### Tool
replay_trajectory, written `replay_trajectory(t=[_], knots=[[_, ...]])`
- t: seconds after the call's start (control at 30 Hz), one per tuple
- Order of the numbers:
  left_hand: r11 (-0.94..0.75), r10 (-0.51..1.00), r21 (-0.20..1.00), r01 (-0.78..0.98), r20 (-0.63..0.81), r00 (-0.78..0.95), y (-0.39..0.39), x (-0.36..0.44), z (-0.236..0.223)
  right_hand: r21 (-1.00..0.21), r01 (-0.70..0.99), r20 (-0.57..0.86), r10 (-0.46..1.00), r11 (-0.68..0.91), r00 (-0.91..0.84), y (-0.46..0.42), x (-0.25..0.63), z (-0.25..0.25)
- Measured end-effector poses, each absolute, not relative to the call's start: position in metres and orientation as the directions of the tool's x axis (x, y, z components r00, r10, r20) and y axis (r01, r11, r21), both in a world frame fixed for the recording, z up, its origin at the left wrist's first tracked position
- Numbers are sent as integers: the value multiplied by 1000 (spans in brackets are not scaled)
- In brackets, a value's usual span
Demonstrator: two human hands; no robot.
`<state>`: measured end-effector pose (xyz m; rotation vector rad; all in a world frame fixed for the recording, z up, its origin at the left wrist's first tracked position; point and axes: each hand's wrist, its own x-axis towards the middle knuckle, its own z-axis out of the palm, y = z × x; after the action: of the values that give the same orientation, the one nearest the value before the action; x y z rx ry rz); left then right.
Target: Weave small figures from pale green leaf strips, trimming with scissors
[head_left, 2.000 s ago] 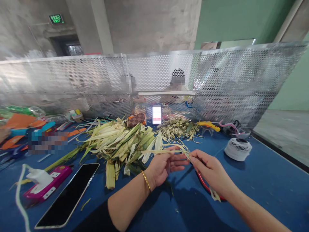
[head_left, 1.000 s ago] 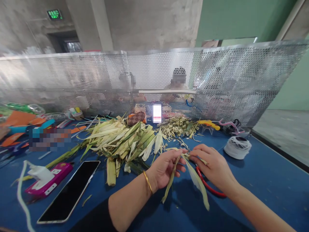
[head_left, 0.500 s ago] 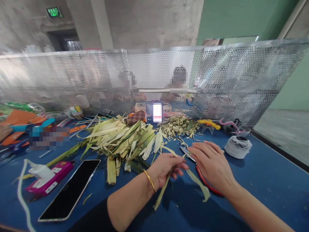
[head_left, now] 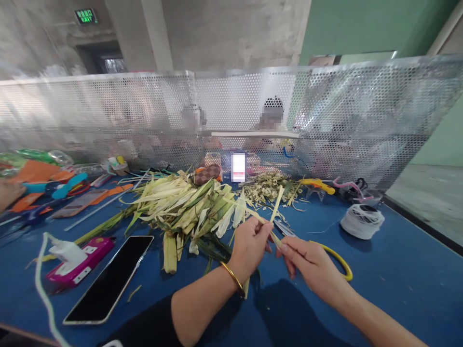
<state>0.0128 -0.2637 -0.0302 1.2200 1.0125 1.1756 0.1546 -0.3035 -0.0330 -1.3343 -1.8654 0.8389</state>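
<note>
Between my hands runs a pale corn husk strip, one end sticking up above my fingers. My left hand, with a gold bangle at the wrist, pinches the husk between thumb and fingers. From the lower right, my right hand is closed on the same husk just below. Scissors lie on the table behind my right hand, which hides their middle; a yellow handle loop shows beyond it. Left of my hands spreads a heap of corn husks.
A spool of white cord stands at the right. Shredded husk is piled farther back. A phone and a magenta power strip lie at the left. A perforated metal screen borders the table. Another person's hand is at the far left.
My right hand has come down and closed on the husk. The strip's end now points up rather than hanging down. The view has shifted slightly left.
</note>
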Motion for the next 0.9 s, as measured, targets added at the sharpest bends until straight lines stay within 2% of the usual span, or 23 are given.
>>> replay_trajectory(t=[0.07,0.17,0.23,0.33,0.4,0.43,0.47,0.53,0.57,0.6,0.63,0.7,0.73,0.8,0.87,0.9], knots=[[1,987,994,-110,17,162,-263,13,-30,-823,527,108,969,213,-222,-305,155,-32],[189,962,953,-237,-131,241,-261,11,-28,-743,629,96,967,228,-238,-304,161,-28],[247,950,931,-267,-178,257,-261,10,-27,-616,712,247,941,336,-231,-303,166,-23],[256,919,949,-186,-179,351,-268,10,-24,-417,804,583,803,423,-120,-302,173,-15],[279,843,956,-85,-202,499,-277,13,-22,-376,827,639,763,417,-94,-301,175,-13],[286,791,958,-26,-221,571,-282,15,-21,-399,824,584,804,402,-110,-299,175,-13],[283,745,959,27,-238,623,-287,17,-20,-458,805,471,871,377,-140,-298,174,-14],[292,675,951,105,-283,682,-296,21,-21,-661,703,153,965,260,-214,-295,171,-18],[307,650,942,137,-313,692,-298,23,-22,-767,616,23,967,180,-254,-294,170,-20],[324,635,931,166,-344,692,-300,25,-24,-854,509,-44,959,109,-280,-293,168,-21],[341,630,921,190,-374,681,-300,26,-26,-916,395,-48,960,68,-277,-293,167,-22],[379,635,901,211,-419,648,-297,27,-32,-968,231,56,983,95,-172,-296,165,-21],[408,642,890,201,-437,630,-293,27,-34,-966,210,132,987,149,-94,-298,164,-19],[508,632,849,147,-483,606,-286,24,-37,-909,306,305,952,284,25,-305,164,-15],[619,609,783,64,-529,590,-277,20,-37,-733,518,514,858,442,-5,-313,163,-14],[656,615,754,8,-541,574,-272,18,-36,-582,621,616,783,525,-83,-316,162,-15]])
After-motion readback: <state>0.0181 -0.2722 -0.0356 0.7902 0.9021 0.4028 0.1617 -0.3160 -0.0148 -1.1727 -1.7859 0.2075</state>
